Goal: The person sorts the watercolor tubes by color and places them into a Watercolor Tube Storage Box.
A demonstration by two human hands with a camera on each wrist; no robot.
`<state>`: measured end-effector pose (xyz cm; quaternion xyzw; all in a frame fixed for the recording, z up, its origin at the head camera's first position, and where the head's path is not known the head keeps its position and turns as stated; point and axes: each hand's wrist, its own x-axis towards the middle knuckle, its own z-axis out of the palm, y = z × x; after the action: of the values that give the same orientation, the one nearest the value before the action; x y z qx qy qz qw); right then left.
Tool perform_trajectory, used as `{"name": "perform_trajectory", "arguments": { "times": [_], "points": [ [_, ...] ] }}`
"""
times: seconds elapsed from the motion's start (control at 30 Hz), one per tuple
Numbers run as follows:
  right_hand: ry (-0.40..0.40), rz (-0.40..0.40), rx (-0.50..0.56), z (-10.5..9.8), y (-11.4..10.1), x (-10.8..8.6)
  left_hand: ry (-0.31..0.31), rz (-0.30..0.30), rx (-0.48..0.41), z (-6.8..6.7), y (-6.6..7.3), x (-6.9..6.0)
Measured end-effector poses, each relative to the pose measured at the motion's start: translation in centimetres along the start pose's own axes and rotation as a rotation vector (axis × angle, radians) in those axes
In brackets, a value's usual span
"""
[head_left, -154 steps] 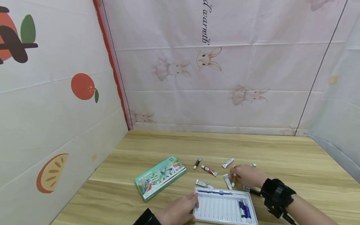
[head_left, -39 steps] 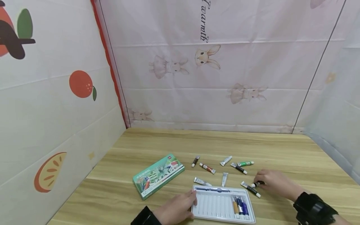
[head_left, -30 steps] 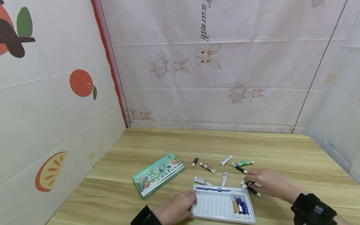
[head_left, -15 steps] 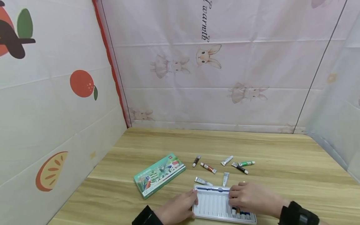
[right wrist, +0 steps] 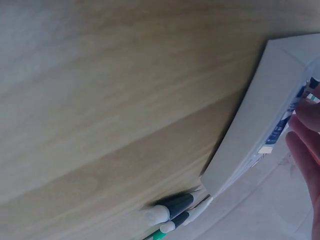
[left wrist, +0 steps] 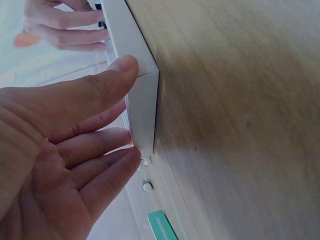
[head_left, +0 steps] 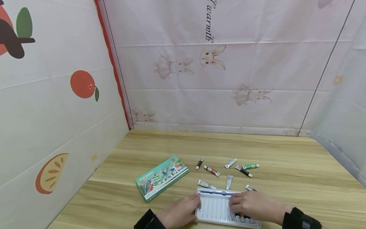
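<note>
A white plastic tray (head_left: 213,206) with ridged slots lies at the table's front, a blue paintbrush (head_left: 211,192) along its far side. My left hand (head_left: 183,210) grips the tray's left end, thumb on one side and fingers on the other in the left wrist view. Over the right-hand slots, my right hand (head_left: 254,203) pinches a black paint tube (head_left: 237,216), mostly covered by the fingers. To its right, an ochre tube (head_left: 241,215) and blue tubes (head_left: 247,217) lie in the slots, partly hidden. A dark tube (head_left: 250,188) shows behind the right hand.
Behind the tray lie several loose paint tubes: brown (head_left: 199,163), red-brown (head_left: 212,170), green (head_left: 250,166), black (head_left: 244,171) and white ones (head_left: 206,184). A green paint box (head_left: 162,178) sits to the left. Printed cloth walls (head_left: 183,105) enclose the table.
The ochre tube went into the tray. My right hand then picked up a black tube at the right and brought it left into the tray. My left hand stayed on the tray's end.
</note>
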<state>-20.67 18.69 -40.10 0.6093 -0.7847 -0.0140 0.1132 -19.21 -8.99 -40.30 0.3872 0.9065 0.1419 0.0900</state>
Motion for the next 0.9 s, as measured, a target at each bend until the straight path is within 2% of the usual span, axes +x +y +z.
{"name": "perform_trajectory", "arguments": {
  "times": [0.2,0.33,0.67,0.9],
  "points": [
    [0.037,0.051,0.169,0.29,-0.11,-0.43,0.0,-0.001,0.002,0.3,-0.11,-0.03],
    [0.046,0.079,0.243,0.33,-0.13,-0.64,0.015,0.009,0.003,0.35,-0.16,-0.08],
    [0.049,0.127,0.242,0.42,-0.25,-0.74,-0.013,-0.018,-0.053,0.04,0.09,0.09],
    [0.051,0.135,0.21,0.39,-0.49,-0.57,-0.013,-0.02,-0.044,0.12,-0.03,0.08]
  ]
}}
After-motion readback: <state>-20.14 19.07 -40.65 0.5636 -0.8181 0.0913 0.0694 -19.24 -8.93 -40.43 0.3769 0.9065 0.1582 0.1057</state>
